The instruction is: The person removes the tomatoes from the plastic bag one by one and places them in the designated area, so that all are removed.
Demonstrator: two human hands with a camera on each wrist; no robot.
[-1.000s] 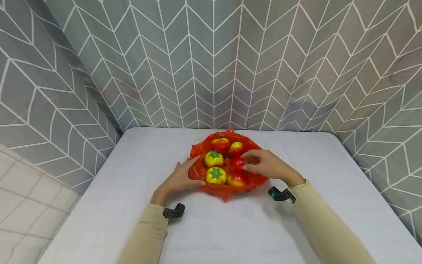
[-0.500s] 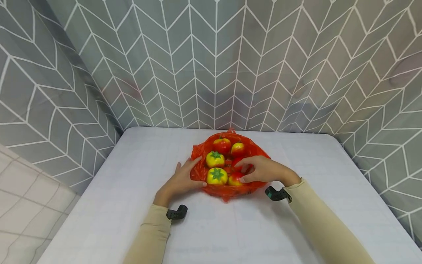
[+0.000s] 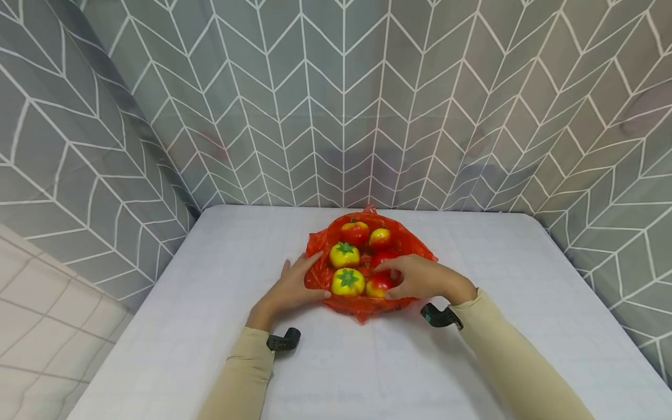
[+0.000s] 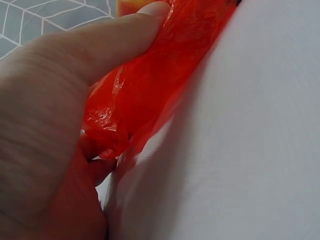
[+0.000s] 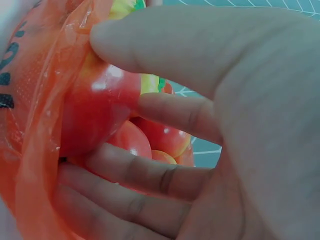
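A red plastic bag (image 3: 362, 305) lies opened out on the white table, full of shiny fruit. My left hand (image 3: 287, 290) holds the bag's left edge, thumb along the front rim and fingers curled at the side. Inside the bag's front right, my right hand (image 3: 420, 277) curls round a red-and-yellow apple (image 5: 102, 107), with the thumb on the near side and fingers behind. To the left sit two yellow persimmon-like fruits with green star-shaped caps, the front one (image 3: 347, 282) and the rear one (image 3: 344, 255). More red fruit (image 3: 355, 233) sits at the bag's back.
The white table (image 3: 336, 361) spreads around the bag. A grey curtain (image 3: 325, 105) with white chevron lines hangs behind and at both sides. Pale tiles (image 3: 47, 303) show at the lower left. Black bands carrying the wrist cameras (image 3: 283, 340) sit on both wrists.
My right hand has moved from the middle red fruit toward the front apple and closed round it. My left hand has stayed at the bag's left edge.
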